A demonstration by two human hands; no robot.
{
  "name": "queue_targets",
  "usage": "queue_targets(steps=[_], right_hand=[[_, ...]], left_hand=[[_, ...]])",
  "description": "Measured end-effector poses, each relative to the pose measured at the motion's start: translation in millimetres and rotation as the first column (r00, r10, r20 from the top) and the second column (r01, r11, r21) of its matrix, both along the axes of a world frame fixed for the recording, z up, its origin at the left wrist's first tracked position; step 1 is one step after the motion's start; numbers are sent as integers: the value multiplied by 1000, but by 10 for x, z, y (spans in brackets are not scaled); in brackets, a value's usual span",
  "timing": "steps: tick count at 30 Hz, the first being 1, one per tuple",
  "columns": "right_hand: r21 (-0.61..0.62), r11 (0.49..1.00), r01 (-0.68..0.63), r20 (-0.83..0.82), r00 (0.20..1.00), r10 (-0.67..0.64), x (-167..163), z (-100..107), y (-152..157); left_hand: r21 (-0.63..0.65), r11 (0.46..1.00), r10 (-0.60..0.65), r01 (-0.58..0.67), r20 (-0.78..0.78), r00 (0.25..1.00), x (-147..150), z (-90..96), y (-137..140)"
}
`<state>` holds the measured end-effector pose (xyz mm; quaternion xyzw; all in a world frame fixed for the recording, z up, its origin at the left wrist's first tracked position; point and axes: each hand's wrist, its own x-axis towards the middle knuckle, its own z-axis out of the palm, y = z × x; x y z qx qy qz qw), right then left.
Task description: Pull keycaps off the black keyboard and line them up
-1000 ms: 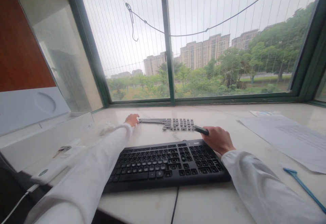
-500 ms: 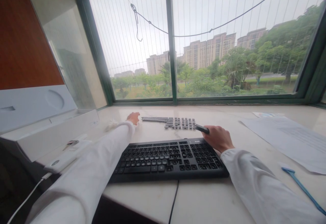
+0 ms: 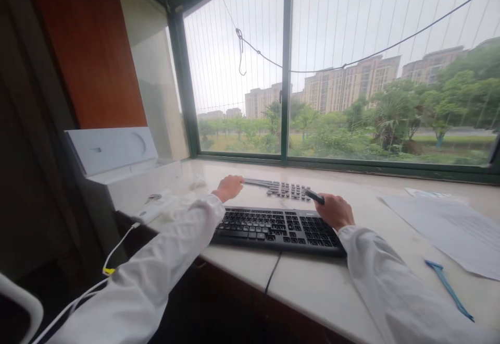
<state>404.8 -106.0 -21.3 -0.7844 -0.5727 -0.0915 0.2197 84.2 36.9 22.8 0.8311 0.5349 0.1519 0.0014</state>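
Both hands at the rows of grey keys

Nearest me, a white left sleeve (image 3: 152,281) and a white right sleeve (image 3: 390,281) reach in over a pale, stone-like surface (image 3: 320,281). A slim blue plastic tool (image 3: 446,287) lies off to my right. Ahead sits a wide black plastic keyboard (image 3: 281,244), with keys seated in its lower left part and open sockets across much of the rest. Over its far right corner I have the right hand (image 3: 336,211) closed around a dark stick-shaped tool (image 3: 315,197), tip close to the small flat grey keys (image 3: 287,190). Those lie in rows on the surface, just beyond the keyboard. The left hand (image 3: 229,188) is at their left end, fingers bent; I cannot tell whether they pinch a piece. White paper (image 3: 445,234) lies at right, an open white box (image 3: 133,183) stands at left. Behind rises a green-framed window (image 3: 286,120).
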Motion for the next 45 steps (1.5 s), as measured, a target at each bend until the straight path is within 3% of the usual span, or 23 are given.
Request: queue_targets(steps=[5, 8, 11, 14, 17, 19, 21, 23, 24, 27, 30, 33, 37, 41, 45], right_hand=[[49, 999, 5, -16, 1000, -4, -72, 40, -39], [68, 998, 1, -18, 1000, 0, -125, 64, -72], [102, 995, -18, -10, 1000, 19, -164, 64, -94], [185, 979, -86, -30, 995, 93, -201, 63, -97], [338, 932, -135, -205, 955, 212, -304, 101, -92], [441, 891, -107, -466, 822, 328, -439, 153, -79], [523, 849, -78, -695, 536, 478, -628, 214, -46], [581, 810, -82, -781, 226, 583, -846, 259, 12], [592, 802, -79, -794, 111, 598, -955, 269, 49], [600, 800, -7, -794, -129, 594, -1239, 240, 167], [568, 817, 101, -774, -269, 572, -1424, 147, 251], [517, 853, 72, -809, -284, 514, -1517, 43, 273], [468, 883, 32, -867, -175, 466, -1567, -56, 253], [465, 885, 28, -880, -97, 466, -1598, -96, 247], [495, 866, 65, -857, -125, 500, -1609, -96, 253]], left_hand=[[68, 990, -128, 123, 76, 989, 141, -346, -1025], [166, 984, -94, 71, 138, 986, 198, -605, -1432], [220, 975, -78, 28, 221, 972, 273, -732, -1619], [244, 965, -154, 93, 244, 957, 339, -747, -1663], [262, 953, -216, 155, 223, 951, 360, -740, -1662], [255, 952, -227, 170, 218, 949, 352, -740, -1659], [236, 956, -226, 175, 212, 951, 337, -740, -1652], [206, 964, -215, 171, 214, 953, 324, -741, -1635], [187, 968, -206, 165, 223, 953, 319, -743, -1621], [140, 979, -183, 149, 269, 946, 313, -758, -1569], [130, 981, -176, 144, 283, 943, 311, -773, -1532], [128, 982, -170, 139, 279, 945, 309, -775, -1526], [121, 984, -162, 132, 285, 945, 307, -760, -1539], [98, 987, -151, 128, 282, 948, 307, -750, -1542], [91, 988, -144, 122, 290, 946, 307, -749, -1539]])
